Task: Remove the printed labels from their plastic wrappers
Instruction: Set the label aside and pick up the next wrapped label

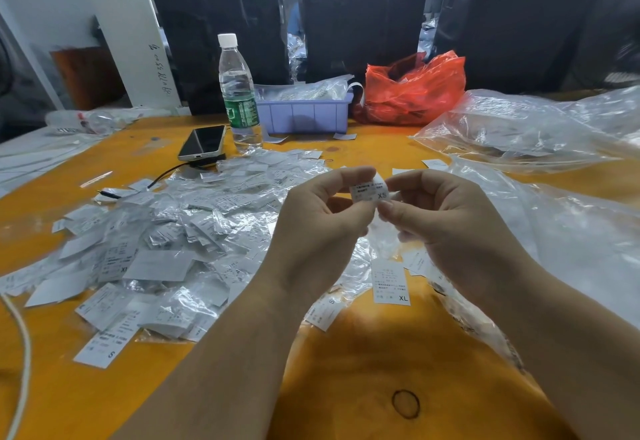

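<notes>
Both hands are meeting above the middle of the orange table (363,353), pinching one small printed label (370,190) between them. The left hand (320,228) is gripping the label's left edge with thumb and forefinger, and the right hand (450,228) is pinching its right edge the same way. The label is curling between the fingertips, showing "XS"; whether it is sitting inside a wrapper cannot be told.

A big pile of labels and clear wrappers (166,231) is lying to the left of the hands, spreading toward the near edge. A loose label marked "XL" (390,282) is lying just below the hands. Large clear plastic bags (540,128) are sprawling on the right. Farther back, a water bottle (238,93) is standing beside a phone (203,143), with a lilac tray (304,115) and a red bag (415,91) behind.
</notes>
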### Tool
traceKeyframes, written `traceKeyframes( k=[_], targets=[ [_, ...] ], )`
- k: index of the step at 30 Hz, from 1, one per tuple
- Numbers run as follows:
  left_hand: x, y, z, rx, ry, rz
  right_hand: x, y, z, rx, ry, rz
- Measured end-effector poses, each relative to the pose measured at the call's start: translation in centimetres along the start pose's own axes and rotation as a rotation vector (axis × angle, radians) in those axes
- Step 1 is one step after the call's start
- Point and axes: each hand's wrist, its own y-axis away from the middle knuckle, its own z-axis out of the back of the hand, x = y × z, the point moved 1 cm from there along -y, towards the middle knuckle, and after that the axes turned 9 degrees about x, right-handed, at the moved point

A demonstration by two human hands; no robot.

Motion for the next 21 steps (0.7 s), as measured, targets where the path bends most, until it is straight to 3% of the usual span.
traceKeyframes(
  k=[17, 21],
  targets=[
    [-0.12, 0.0, -0.11, 0.049, -0.077, -0.077, 0.23, -0.34, -0.15, 0.005, -0.078, -0.033],
    [0.14, -0.24, -0.13, 0.081, 0.011, 0.025, 0.21, -0.39, 0.0, -0.04, -0.091, -0.014]
  ],
)
